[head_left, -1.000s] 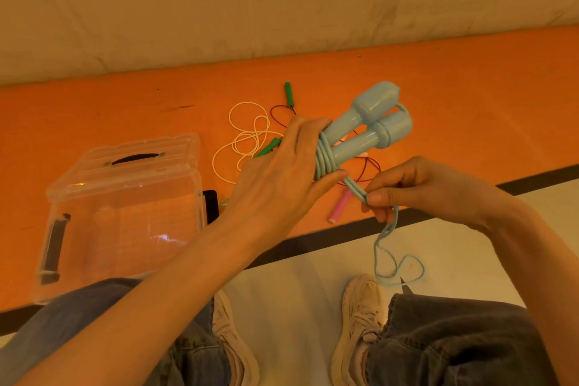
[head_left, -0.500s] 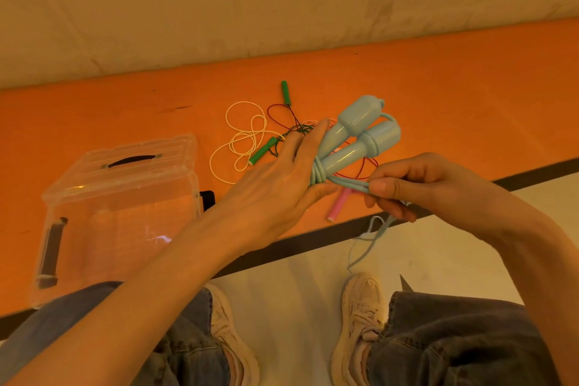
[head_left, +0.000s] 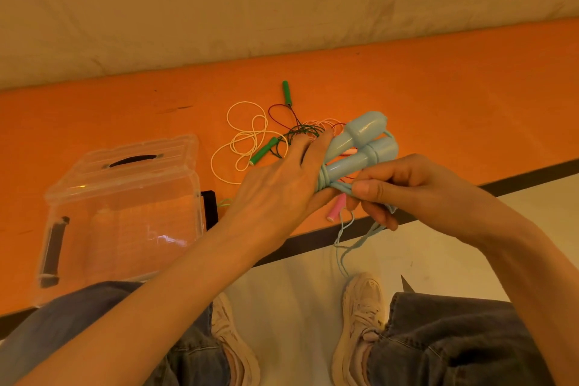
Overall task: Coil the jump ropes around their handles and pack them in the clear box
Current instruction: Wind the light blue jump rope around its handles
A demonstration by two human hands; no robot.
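My left hand (head_left: 282,185) grips the two light-blue jump rope handles (head_left: 360,147) held side by side, with several turns of blue cord wound around their lower ends. My right hand (head_left: 404,188) pinches the blue cord (head_left: 347,238) just beside the coil; its loose tail hangs down toward the floor. The clear box (head_left: 125,213) stands on the orange mat at the left, with black latches. Behind my hands lie a green-handled rope (head_left: 264,150) and a pink handle (head_left: 335,210), tangled with white and dark cords.
The clear lid (head_left: 138,160) with a black handle leans behind the box. The orange mat (head_left: 438,97) ends in a dark strip, with pale floor beyond it. My knees in jeans and pale shoes (head_left: 363,316) fill the bottom.
The blue handles have come down closer to the mat. My right hand has pulled in more cord, so the hanging tail is shorter and the coil tighter.
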